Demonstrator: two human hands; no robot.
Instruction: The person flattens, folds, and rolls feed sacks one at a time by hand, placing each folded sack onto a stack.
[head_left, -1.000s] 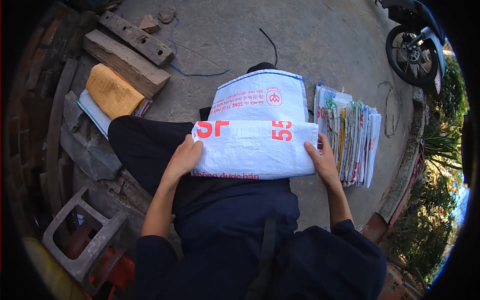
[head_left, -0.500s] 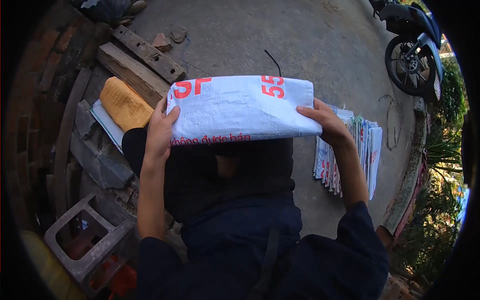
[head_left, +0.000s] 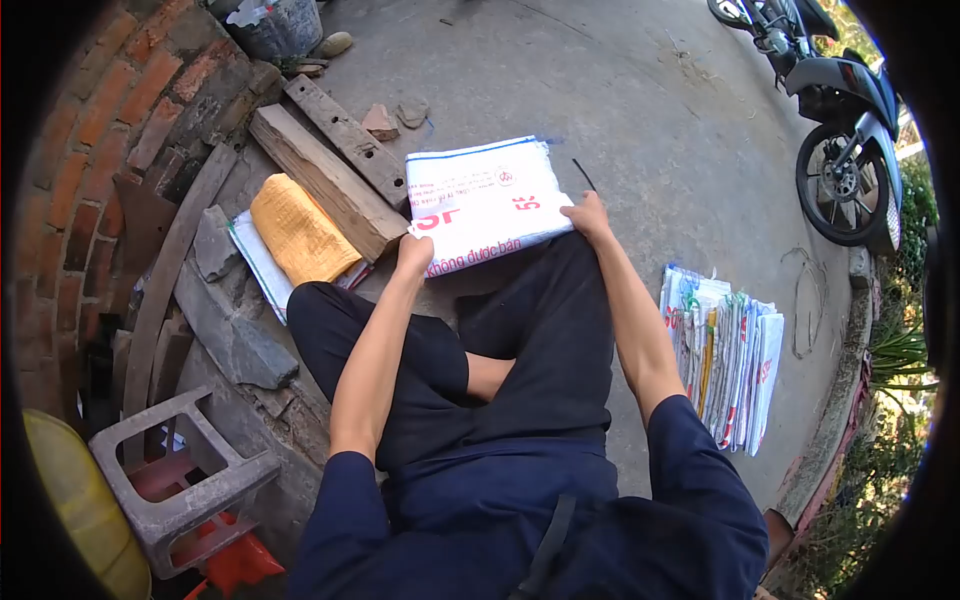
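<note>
A matt, crinkled woven-plastic finish is seen on the white sack (head_left: 490, 215) at upper centre and the yellow sack (head_left: 300, 230) at upper left. Rough, dry wood is shown by the beam (head_left: 325, 180) between them; grey, rough concrete by the ground (head_left: 560, 90).

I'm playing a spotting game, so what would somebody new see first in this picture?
Probably the bright white sack with red letters, held out past the knees between the left hand and right hand. Next might come the yellow-orange bundle beside the wooden beams on the left, and the row of folded sacks on the ground at the right.
</note>
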